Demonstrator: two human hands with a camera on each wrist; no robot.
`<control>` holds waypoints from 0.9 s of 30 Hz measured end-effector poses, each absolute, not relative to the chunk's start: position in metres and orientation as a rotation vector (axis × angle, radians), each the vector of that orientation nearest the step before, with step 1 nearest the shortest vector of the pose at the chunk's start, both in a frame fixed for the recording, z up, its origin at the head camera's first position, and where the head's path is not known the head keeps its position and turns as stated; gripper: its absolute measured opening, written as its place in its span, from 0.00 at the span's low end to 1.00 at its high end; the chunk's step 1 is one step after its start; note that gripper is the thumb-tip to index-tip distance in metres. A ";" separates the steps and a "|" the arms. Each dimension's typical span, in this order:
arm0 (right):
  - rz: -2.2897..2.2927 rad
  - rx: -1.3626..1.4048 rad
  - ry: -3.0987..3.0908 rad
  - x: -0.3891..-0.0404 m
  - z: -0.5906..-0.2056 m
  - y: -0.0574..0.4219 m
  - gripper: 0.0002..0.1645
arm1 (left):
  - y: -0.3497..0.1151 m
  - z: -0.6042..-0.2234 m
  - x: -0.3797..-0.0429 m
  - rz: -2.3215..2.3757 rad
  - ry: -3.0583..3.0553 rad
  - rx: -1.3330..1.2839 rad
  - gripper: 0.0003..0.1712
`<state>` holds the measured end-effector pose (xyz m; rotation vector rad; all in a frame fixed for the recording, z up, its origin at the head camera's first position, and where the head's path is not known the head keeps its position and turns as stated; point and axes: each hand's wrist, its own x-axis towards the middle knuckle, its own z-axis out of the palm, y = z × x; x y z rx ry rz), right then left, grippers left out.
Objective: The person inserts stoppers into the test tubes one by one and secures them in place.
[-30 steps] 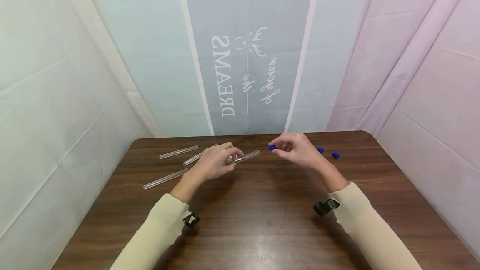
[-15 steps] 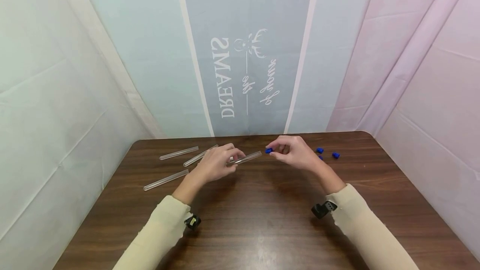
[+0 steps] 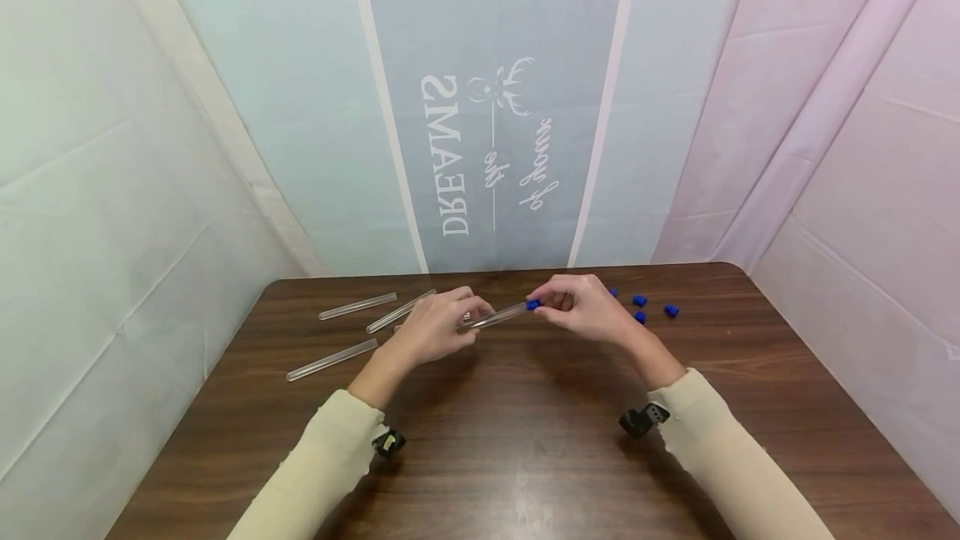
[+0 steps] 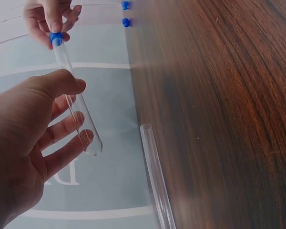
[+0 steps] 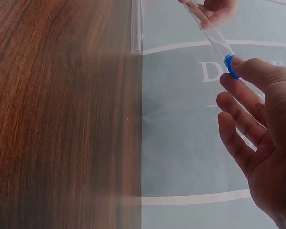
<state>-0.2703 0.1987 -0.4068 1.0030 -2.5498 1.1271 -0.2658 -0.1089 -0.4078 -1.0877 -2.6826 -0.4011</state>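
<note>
Left hand (image 3: 431,332): its grip is closed on the tube (image 3: 495,317), thumb above and fingers below, holding it near the rounded end, above the tabletop (image 3: 525,440).
Right hand (image 3: 588,307): its grip pinches the blue cap (image 3: 532,304) between thumb and fingertips; the other fingers hang loosely curled.
Tube: clear, held slanting between the two hands, over the far middle of the tabletop; its open end points at the right hand.
Cap: sits at the open end of the tube, touching it; the left wrist view shows it on the tube's mouth (image 4: 56,39). How far in it is pushed I cannot tell.
Spare tubes (image 3: 358,305): three more clear ones lie on the tabletop to the left of the left hand, apart from each other, all slanted much the same way. One of them shows in the left wrist view (image 4: 155,171), lying just beside the held tube's rounded end.
Spare caps (image 3: 640,301): several small blue ones lie on the tabletop just beyond and to the right of the right hand, near each other.
Backdrop (image 3: 487,148): a pale cloth with printed lettering hangs behind the tabletop.
Sleeves (image 3: 322,465): both arms wear cream ones.
</note>
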 end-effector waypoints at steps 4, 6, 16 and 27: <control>1.141 1.004 -2.558 -0.270 -0.407 0.198 0.11 | -0.108 -0.408 -0.265 -0.408 -2.679 -1.092 0.19; 1.150 1.003 -2.567 -0.270 -0.407 0.198 0.11 | -0.108 -0.409 -0.265 -0.410 -2.675 -1.091 0.19; 1.169 0.975 -2.582 -0.269 -0.407 0.197 0.12 | -0.109 -0.412 -0.267 -0.409 -2.666 -1.074 0.19; 1.165 1.058 -2.496 -0.268 -0.410 0.198 0.13 | -0.112 -0.410 -0.265 -0.396 -2.665 -1.069 0.17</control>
